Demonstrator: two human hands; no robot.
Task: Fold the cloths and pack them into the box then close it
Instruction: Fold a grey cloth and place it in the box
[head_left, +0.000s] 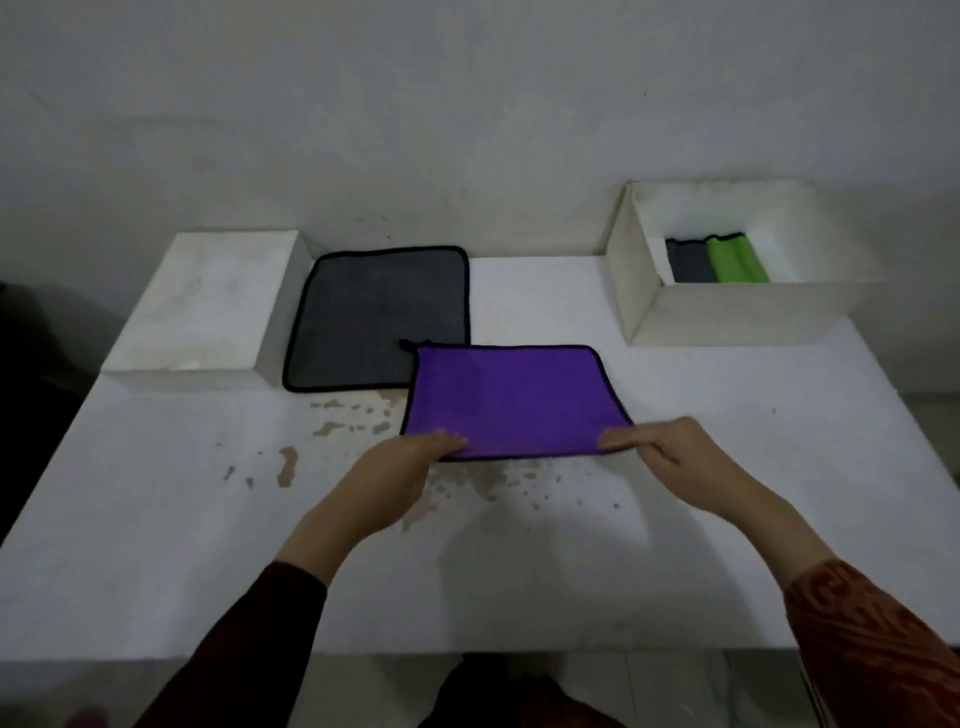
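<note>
The task looks about half done. Inside the open white box (727, 306) at the far right of the white desk (519, 561) two folded cloths already lie side by side: a dark grey folded cloth (688, 260) and a bright green folded cloth (735, 257). Two cloths are still outside. The purple microfibre cloth with black edging (511, 400) lies flat in the middle of the desk, its far left corner resting over the near right corner of the grey square cloth with black edging (379, 317), which lies spread out and not yet folded.

The left hand (410, 462) pinches the near left corner of the purple cloth, and the right hand (670, 447) pinches the near right corner, so each grip is closed on this cloth. I judge that its fold is only starting.

What remains: fold both cloths, pack them, then close the box. The flat white lid (202, 312) waits at the far left.

No brand, label or writing can be read anywhere.
</note>
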